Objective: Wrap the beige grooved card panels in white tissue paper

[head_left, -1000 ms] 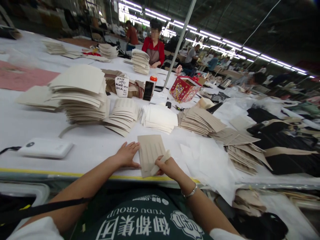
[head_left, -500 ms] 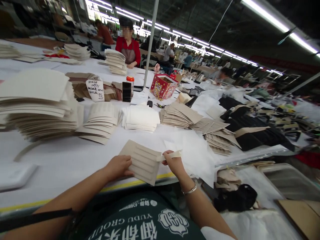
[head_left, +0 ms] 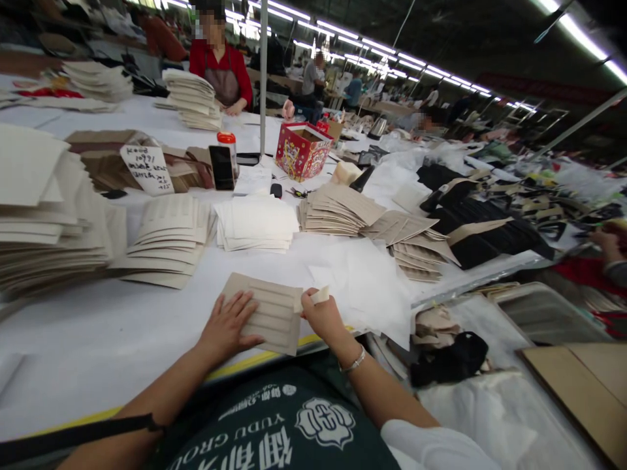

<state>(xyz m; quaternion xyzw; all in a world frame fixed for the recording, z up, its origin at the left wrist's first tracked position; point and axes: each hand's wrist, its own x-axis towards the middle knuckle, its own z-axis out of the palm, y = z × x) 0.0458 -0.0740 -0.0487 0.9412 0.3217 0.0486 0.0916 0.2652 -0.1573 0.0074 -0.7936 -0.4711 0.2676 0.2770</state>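
A beige panel with raised parallel ridges (head_left: 277,313) lies on the white table at its front edge. My left hand (head_left: 228,326) rests flat on the panel's left part, fingers spread. At the panel's right edge my right hand (head_left: 321,316) pinches a pale strip (head_left: 321,296), whose left end touches the panel. Beyond the panel sit a stack of white sheets (head_left: 257,223), a stack of ridged cream pieces (head_left: 164,238) and a stack of beige pieces (head_left: 337,209).
A tall stack of cream pieces (head_left: 44,222) stands at the left. Farther back are a phone (head_left: 222,168), a red box (head_left: 302,153) and a metal pole (head_left: 263,78). A person in red (head_left: 223,72) is across the table. White sheets (head_left: 362,281) lie to the right.
My left hand has opened out flat over the panel, where it held the edge before. My right hand with the strip is closer to the panel. The view has shifted right.
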